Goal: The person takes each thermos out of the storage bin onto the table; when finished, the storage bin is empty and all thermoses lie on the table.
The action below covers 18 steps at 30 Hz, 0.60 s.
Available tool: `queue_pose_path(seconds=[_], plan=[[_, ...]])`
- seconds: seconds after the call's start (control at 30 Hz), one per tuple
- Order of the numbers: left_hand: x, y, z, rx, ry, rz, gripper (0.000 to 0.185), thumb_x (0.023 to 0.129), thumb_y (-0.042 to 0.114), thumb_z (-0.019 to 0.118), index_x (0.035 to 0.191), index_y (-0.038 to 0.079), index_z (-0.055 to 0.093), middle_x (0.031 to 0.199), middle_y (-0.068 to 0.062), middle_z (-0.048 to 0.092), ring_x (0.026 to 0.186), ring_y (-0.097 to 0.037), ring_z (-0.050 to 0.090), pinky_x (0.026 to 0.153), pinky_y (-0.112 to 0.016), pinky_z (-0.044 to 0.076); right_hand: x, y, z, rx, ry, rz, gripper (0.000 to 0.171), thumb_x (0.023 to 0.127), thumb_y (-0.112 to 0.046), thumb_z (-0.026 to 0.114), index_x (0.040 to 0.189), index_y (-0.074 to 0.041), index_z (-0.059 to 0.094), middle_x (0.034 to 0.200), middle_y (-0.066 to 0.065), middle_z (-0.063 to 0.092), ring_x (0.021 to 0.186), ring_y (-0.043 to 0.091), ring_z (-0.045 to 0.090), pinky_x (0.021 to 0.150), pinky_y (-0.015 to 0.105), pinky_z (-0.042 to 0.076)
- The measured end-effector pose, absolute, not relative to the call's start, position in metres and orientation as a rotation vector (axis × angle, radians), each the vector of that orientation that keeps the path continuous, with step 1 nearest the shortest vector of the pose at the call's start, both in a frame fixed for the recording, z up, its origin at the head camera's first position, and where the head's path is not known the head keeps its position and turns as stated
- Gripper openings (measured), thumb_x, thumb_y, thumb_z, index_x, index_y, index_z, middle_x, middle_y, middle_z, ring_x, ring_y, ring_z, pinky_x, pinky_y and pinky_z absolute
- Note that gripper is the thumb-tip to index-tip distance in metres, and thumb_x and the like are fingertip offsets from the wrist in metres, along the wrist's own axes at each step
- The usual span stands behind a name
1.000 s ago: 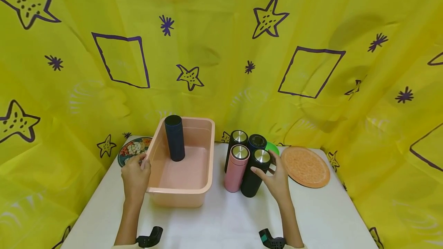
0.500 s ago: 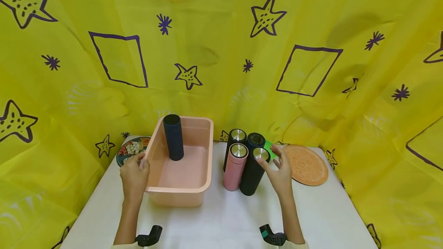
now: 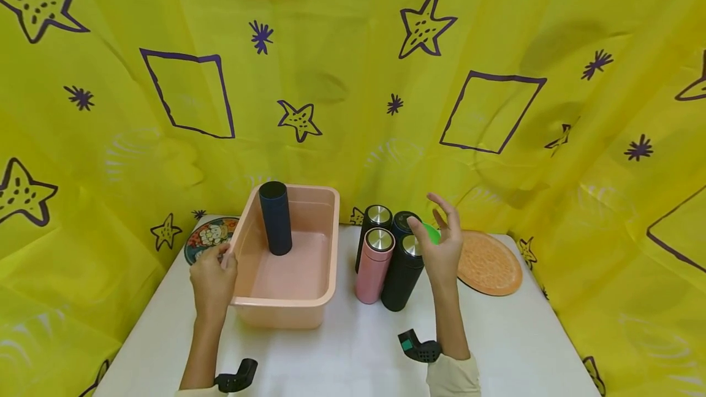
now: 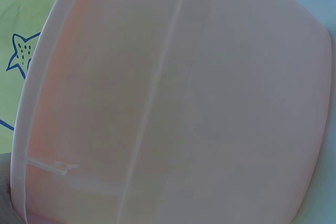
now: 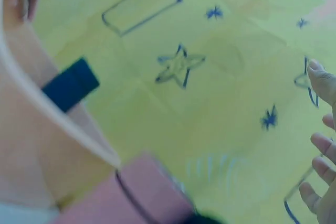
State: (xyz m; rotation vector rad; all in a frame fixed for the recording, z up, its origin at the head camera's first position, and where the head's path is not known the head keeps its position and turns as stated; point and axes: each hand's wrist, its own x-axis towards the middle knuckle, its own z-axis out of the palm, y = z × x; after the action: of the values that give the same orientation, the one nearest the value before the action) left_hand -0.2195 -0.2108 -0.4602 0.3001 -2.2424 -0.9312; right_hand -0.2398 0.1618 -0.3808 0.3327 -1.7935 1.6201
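My left hand point(image 3: 214, 280) grips the left rim of a peach plastic tub point(image 3: 284, 317), fingers over the edge. The tub's side wall point(image 4: 236, 103) fills the left wrist view. Inside the tub a dark blue flask point(image 3: 277, 219) stands upright. My right hand point(image 3: 441, 250) is raised with fingers spread, holding nothing, over the right side of a group of upright flasks. In that group are a pink flask point(image 3: 375, 271), a black flask point(image 3: 399, 283) in front, another black one point(image 3: 379, 214) behind, and a dark blue-topped one point(image 3: 401, 218), partly hidden.
A bright green object point(image 3: 432, 234) shows behind my right hand. To its right lies a round orange board point(image 3: 491, 265) on the white table point(image 3: 358, 354). A round patterned plate point(image 3: 212, 238) lies left of the tub. Yellow printed cloth point(image 3: 342, 78) hangs close behind.
My right hand has let go of the front black flask, spread its fingers and risen up toward the back of the group. The left hand keeps its grip on the tub.
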Motion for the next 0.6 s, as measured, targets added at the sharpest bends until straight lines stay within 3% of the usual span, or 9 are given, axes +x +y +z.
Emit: queue_pose_path(seconds=[0.27,0.47,0.6], plan=[[-0.218,-0.210,-0.461,0.311,-2.251,-0.948,0.025,0.086,0.002,0.065,0.107,-0.011,0.068,0.102,-0.032,0.068,0.084,-0.045,0.068,0.070,-0.056,0.057,-0.255,0.111,-0.360,0.586,-1.732,1.775,0.054,0.085,0.008,0.067,0.136,0.003,0.049,0.139,0.018,0.050,0.133,0.023,0.046,0.109,0.038,0.043],[-0.218,-0.210,-0.458,0.315,-2.252,-0.950,0.024,0.086,0.000,0.065,0.107,-0.010,0.069,0.101,-0.032,0.068,0.083,-0.045,0.068,0.070,-0.056,0.056,-0.273,0.071,-0.357,0.692,-1.728,1.981,0.053,0.088,0.003,0.066,0.137,0.002,0.047,0.142,0.020,0.048,0.135,0.031,0.043,0.109,0.051,0.041],[-0.217,-0.210,-0.456,0.310,-2.247,-0.949,0.023,0.085,0.000,0.065,0.106,-0.010,0.069,0.100,-0.032,0.068,0.082,-0.045,0.068,0.069,-0.057,0.056,-0.287,0.048,-0.366,0.680,-1.785,2.114,0.054,0.089,-0.003,0.067,0.139,0.000,0.046,0.143,0.014,0.048,0.136,0.033,0.042,0.110,0.054,0.038]])
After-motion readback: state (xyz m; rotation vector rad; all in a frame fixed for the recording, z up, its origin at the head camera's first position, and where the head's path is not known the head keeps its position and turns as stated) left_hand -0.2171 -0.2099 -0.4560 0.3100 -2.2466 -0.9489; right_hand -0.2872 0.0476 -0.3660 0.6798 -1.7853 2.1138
